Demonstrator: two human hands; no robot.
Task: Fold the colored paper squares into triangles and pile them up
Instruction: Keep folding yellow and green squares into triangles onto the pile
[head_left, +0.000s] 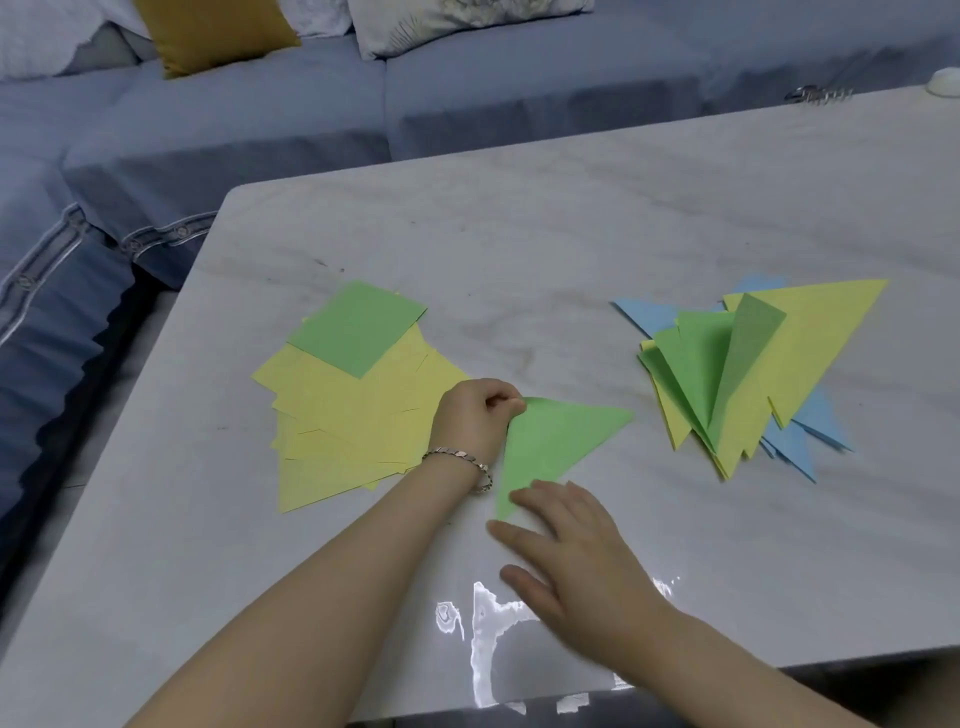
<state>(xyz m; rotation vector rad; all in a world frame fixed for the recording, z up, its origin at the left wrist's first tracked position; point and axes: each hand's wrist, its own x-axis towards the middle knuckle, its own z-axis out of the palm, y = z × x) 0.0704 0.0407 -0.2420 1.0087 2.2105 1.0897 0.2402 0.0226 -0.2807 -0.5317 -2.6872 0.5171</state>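
- Green triangle (558, 441): a folded sheet lying flat on the table, near its front edge, between the stack of squares on the left and the pile of triangles on the right; both hands touch it.
- Sofa (260, 119): blue-grey, running behind and to the left of the table, with a mustard cushion (218, 31) at its back.
- Table (571, 218): pale marbled top carrying all the paper.
- Stack of squares (343, 421): unfolded yellow sheets fanned loosely, with one green square (358, 327) on top at the far end.
- Pile of triangles (753, 374): folded yellow, green and blue sheets overlapping untidily; one green flap stands partly raised.
- Right hand (582, 556): fingers straight and spread, pressing flat on the triangle's near corner and the table beside it.
- Left hand (472, 415): fingers curled, pinching the triangle's far left corner; it rests over the edge of the yellow sheets.
- Bracelet (462, 460): metal links around the left wrist.
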